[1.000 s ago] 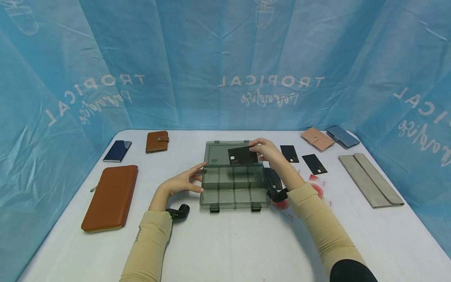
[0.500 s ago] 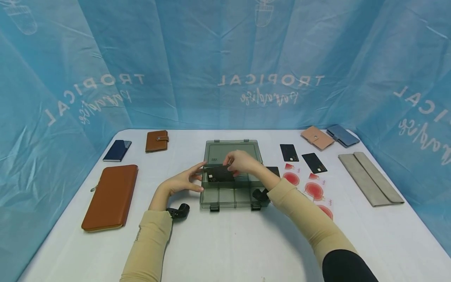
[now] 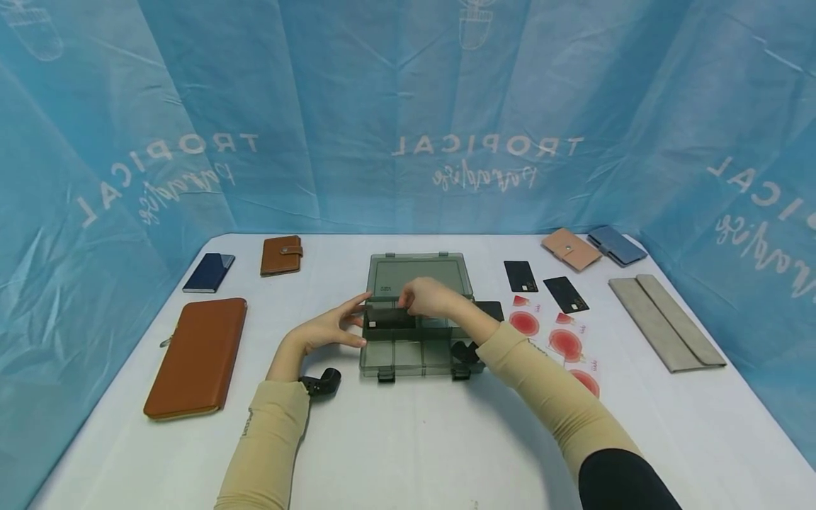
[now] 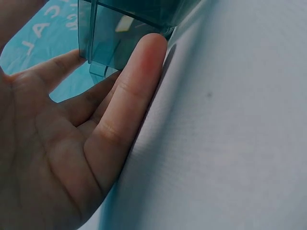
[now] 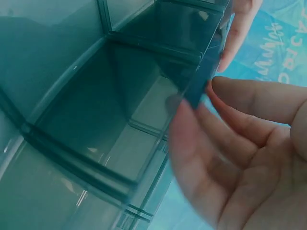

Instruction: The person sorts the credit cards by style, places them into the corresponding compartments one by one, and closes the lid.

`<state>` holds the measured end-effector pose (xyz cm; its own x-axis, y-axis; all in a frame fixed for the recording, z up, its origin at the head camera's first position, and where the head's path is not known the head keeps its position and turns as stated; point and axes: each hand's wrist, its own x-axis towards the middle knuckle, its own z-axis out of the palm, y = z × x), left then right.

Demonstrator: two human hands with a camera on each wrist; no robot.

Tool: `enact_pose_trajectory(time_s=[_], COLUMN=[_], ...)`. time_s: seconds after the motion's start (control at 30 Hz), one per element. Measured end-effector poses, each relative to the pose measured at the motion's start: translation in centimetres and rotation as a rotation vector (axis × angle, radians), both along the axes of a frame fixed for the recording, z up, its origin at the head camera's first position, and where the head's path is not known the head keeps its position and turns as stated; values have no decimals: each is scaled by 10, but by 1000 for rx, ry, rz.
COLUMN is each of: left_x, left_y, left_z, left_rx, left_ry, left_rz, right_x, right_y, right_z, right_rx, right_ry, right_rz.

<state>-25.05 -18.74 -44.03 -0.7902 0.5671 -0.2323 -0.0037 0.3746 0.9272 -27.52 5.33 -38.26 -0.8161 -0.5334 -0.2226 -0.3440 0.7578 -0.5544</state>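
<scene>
On the table is a smoky-green clear plastic organizer box (image 3: 408, 357) with divided compartments, its lid (image 3: 421, 268) laid back on the far side. My left hand (image 3: 325, 329) touches the box's left side with extended fingers; in the left wrist view the thumb (image 4: 139, 76) lies along the box wall. With its fingertips my right hand (image 3: 430, 297) pinches a black card (image 3: 389, 319), lowered into the back-row compartments. The right wrist view has the right hand (image 5: 240, 148) at the rim of a divided compartment, partly blurred. Another black card (image 3: 489, 309) shows at the box's right side.
Two black cards (image 3: 520, 276) and several watermelon-print cards (image 3: 565, 344) lie right of the box. A brown zip organizer (image 3: 197, 358), a navy card holder (image 3: 208, 273) and a brown wallet (image 3: 280, 256) are left. Pink (image 3: 570, 248), blue (image 3: 616, 246) and grey (image 3: 666, 324) wallets are right.
My right hand has brought the black card from over the lid down and toward me into the back row of compartments. The left hand stays at the box's left side.
</scene>
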Motion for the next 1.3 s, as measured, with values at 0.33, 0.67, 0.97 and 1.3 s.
enact_pose_trajectory(time_s=[0.33, 0.67, 0.97, 1.3], left_x=[-1, -1, 1, 1], left_y=[1, 0, 0, -1], left_z=[1, 0, 1, -1], left_rx=[-3, -6, -9, -16], left_ry=[-3, -3, 11, 12], left_rz=[10, -6, 1, 8], right_x=[1, 3, -3, -5], right_y=[0, 22, 94, 145], right_z=[2, 4, 7, -20], right_rx=[109, -63, -348, -321], right_ry=[-65, -143, -182, -164], right_rz=[36, 103, -43, -195])
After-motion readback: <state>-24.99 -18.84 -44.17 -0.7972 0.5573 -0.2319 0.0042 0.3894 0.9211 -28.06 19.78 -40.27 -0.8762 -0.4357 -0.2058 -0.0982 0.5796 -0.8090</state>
